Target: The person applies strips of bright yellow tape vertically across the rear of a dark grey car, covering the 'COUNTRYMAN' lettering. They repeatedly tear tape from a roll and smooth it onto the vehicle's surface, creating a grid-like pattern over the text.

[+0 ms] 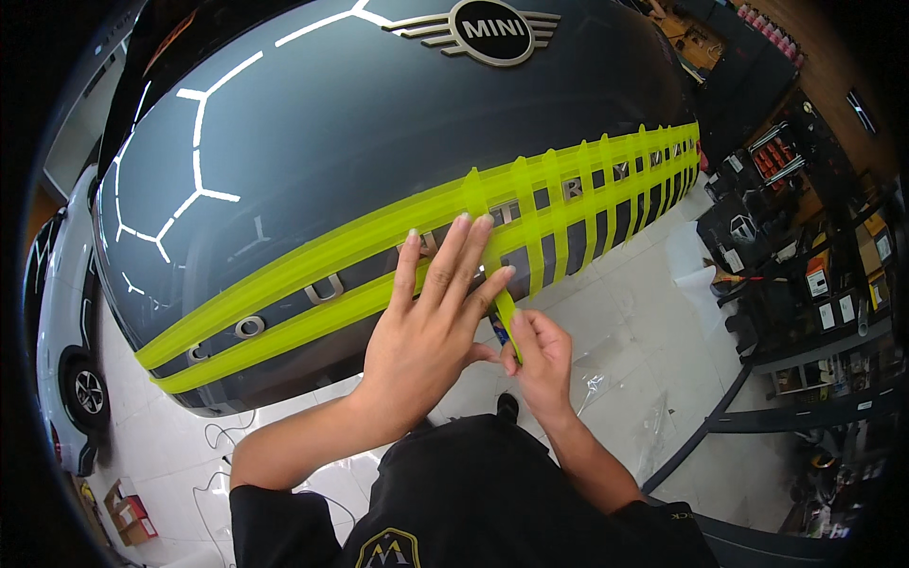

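A grey car panel (284,170) with a winged badge (490,31) curves in front of me. Two long bands of yellow-green masking tape (275,276) run above and below a row of chrome letters (326,288). Right of centre, several short tape strips cross these bands between the letters. My left hand (426,303) lies against the panel with its fingers spread, covering part of the lettering. Just right of it, my right hand (543,352) pinches the lower end of a tape strip (507,307), which hangs off the panel's lower edge. A small blue thing beside those fingers is mostly hidden.
A white car (66,350) stands at the left. Shelving and a cart with tools and boxes (819,275) line the right side. A thin cable (201,502) trails over the tiled floor near an open cardboard box (128,511). Clear plastic film (653,431) lies to the right.
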Tool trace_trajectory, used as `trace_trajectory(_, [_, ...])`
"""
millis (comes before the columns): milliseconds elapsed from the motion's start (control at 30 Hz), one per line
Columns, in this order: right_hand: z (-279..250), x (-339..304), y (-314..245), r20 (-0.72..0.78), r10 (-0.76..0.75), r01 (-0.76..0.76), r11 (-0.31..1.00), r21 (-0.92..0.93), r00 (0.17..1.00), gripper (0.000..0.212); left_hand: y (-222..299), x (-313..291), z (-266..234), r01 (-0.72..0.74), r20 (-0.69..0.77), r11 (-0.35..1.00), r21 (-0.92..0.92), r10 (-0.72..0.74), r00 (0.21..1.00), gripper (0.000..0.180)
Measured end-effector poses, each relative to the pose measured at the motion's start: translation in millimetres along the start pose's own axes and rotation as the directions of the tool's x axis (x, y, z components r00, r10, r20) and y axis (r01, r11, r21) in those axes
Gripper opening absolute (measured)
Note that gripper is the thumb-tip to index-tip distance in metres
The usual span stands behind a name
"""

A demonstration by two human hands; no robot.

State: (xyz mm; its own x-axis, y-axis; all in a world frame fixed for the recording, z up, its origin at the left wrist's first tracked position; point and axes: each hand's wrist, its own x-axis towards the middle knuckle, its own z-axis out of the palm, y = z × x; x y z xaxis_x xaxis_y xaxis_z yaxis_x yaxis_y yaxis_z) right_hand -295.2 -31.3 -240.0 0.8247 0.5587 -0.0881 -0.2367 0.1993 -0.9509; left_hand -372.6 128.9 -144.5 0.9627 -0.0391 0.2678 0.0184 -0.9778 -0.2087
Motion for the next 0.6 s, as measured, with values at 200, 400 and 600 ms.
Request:
trace_trajectory(200, [12,5,5,-0.005,-0.076,0.076,0.995,0.057,0.997,0.024,-6,-3,-5,-0.086,0.11,0.995,0.05,0.08,0.991,0.109])
trace_trajectory(400, [17,5,3,-0.053,0.053,-0.04,0.974,0.222,0.997,0.019,-9,-6,-2,-0.112,0.18,0.991,0.073,0.097,0.979,0.115])
trace_trajectory(600, [-27,24,91,-0.205,0.421,-0.338,0.876,0.344,0.884,0.021,1,-3,-8,-0.102,0.239,0.98,0.172,0.059,0.969,0.115])
